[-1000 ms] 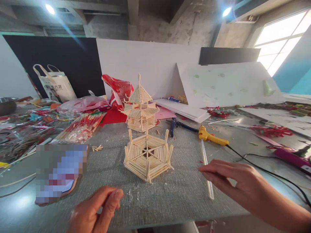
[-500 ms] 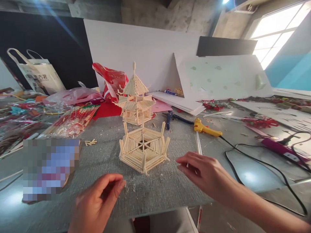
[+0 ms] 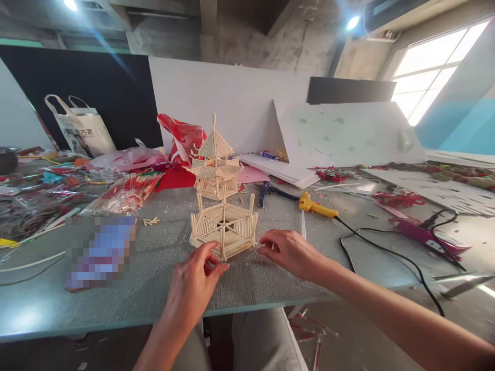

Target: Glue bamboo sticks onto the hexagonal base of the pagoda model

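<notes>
Both hands are closing on the stick base (image 3: 223, 230), a hexagonal frame sitting mid-counter (image 3: 270, 288) in front of the pagoda top (image 3: 215, 162). The left hand (image 3: 193, 286) is pinching its near corner post with fingers together; the right hand (image 3: 288, 251) is touching the right corner, fingers slightly apart. Gripping the solid rim rather than the thin posts seems wisest. The bag (image 3: 83, 131) is showing print too small to read.

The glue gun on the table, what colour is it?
Yellow glue gun, black cord; head view.
</notes>
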